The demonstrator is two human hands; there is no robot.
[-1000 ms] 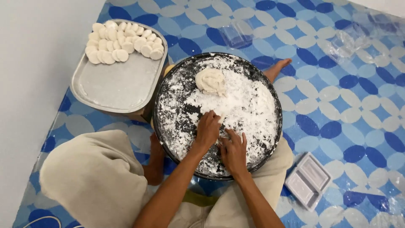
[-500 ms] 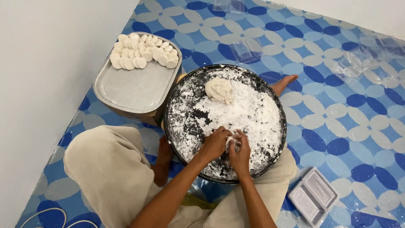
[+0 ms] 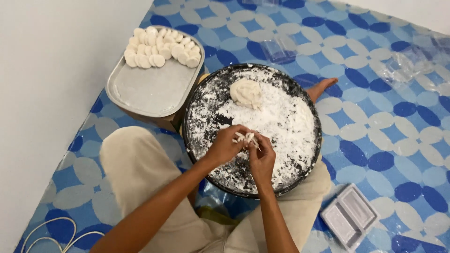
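Observation:
A round black pan (image 3: pixel 197 96) dusted with white flour rests on my lap. A lump of pale dough (image 3: pixel 246 92) sits at its far side. My left hand (image 3: pixel 226 144) and my right hand (image 3: pixel 262 157) meet above the middle of the pan, both pinching a small strip of white dough (image 3: pixel 245 137) between the fingertips. To the left stands a grey metal tray (image 3: pixel 150 91) with several round white dough pieces (image 3: pixel 159 48) lined up along its far end.
A blue and white patterned mat (image 3: pixel 393 136) covers the floor. A white two-part plastic container (image 3: pixel 349 215) lies at the lower right. Clear plastic packaging (image 3: pixel 279 49) lies beyond the pan. A white wall (image 3: pixel 47 70) runs along the left, a cord (image 3: pixel 51 232) at the bottom left.
My hands have lifted off the floured pan surface and come together, now holding a small piece of dough between them. The camera view has shifted slightly.

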